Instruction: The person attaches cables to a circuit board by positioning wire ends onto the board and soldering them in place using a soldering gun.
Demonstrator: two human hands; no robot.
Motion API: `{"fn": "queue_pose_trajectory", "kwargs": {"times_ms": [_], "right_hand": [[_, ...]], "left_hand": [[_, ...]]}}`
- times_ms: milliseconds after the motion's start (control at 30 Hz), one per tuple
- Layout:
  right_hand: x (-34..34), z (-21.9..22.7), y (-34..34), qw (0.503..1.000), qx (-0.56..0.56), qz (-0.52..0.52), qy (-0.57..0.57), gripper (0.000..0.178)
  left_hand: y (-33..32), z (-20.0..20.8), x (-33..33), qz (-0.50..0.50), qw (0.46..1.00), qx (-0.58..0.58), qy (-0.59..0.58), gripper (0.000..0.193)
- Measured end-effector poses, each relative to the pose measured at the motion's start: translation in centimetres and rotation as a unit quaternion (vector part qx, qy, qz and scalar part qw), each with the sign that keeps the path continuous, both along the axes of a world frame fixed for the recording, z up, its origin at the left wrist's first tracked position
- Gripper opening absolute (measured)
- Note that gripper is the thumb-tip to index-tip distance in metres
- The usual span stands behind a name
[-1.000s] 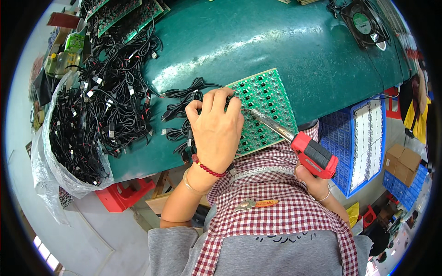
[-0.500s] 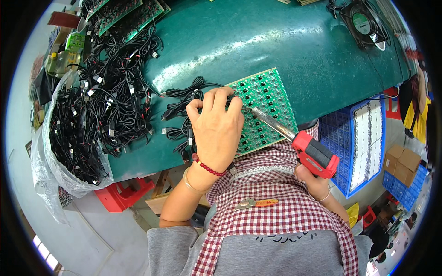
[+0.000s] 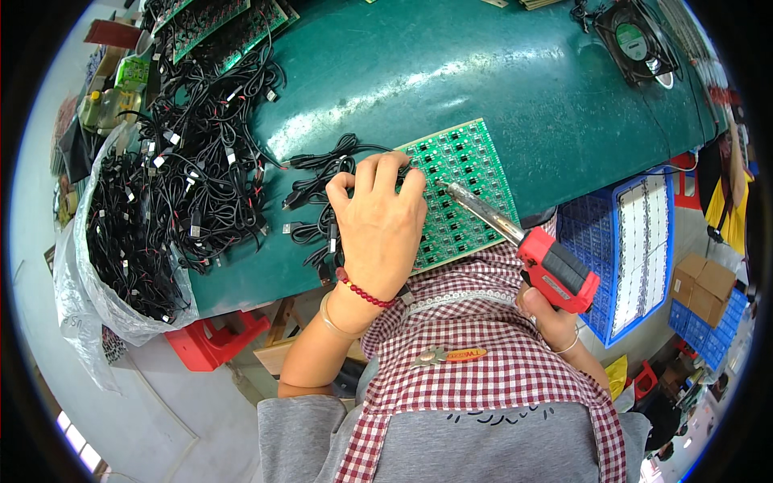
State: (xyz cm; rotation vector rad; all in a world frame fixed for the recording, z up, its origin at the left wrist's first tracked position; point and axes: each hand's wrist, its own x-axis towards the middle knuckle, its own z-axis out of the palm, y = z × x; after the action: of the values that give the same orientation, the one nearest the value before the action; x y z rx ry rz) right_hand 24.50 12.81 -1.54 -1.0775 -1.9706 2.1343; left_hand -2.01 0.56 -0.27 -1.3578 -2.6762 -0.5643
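Note:
A green circuit board (image 3: 471, 181) with rows of small black parts lies at the table's near edge. My left hand (image 3: 381, 221) rests over its left side, fingers curled down and closed; the fingertips, and whatever they pinch, are hidden. Black cables (image 3: 322, 167) with plugs lie to the left of that hand, one running in under its fingers. My right hand (image 3: 550, 316) grips a red and black soldering gun (image 3: 561, 274) from below. The gun's metal barrel slants up and left, its tip above the board just right of my left fingers.
A large heap of black cables (image 3: 205, 161) covers the table's left, partly in a clear plastic bag (image 3: 141, 310). More circuit boards (image 3: 241, 40) lie at the far left. A black fan (image 3: 636, 44) stands at the far right. Blue crates (image 3: 616, 258) stand right of the table.
The soldering gun and my right hand have shifted slightly right, drawing the tip a little away from my left fingers. My left hand and the board stay almost still.

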Motion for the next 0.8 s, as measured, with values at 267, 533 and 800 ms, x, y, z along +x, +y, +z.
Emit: {"fn": "queue_pose_trajectory", "kwargs": {"times_ms": [267, 533, 800], "right_hand": [[-0.3, -0.1, -0.1, 1.0, 0.005, -0.013, 0.012, 0.032], [-3.6, 1.3, -0.3, 0.992, 0.055, -0.08, 0.076, 0.032], [-5.5, 2.7, 0.9, 0.967, -0.028, -0.157, 0.199, 0.036]], "left_hand": [[0.1, -0.1, -0.1, 0.005, 1.0, 0.002, -0.001, 0.012], [-0.4, 0.1, 0.0, 0.024, 1.0, 0.008, 0.008, 0.016], [-2.0, 3.6, -2.9, 0.119, 0.986, 0.081, 0.082, 0.024]]}}
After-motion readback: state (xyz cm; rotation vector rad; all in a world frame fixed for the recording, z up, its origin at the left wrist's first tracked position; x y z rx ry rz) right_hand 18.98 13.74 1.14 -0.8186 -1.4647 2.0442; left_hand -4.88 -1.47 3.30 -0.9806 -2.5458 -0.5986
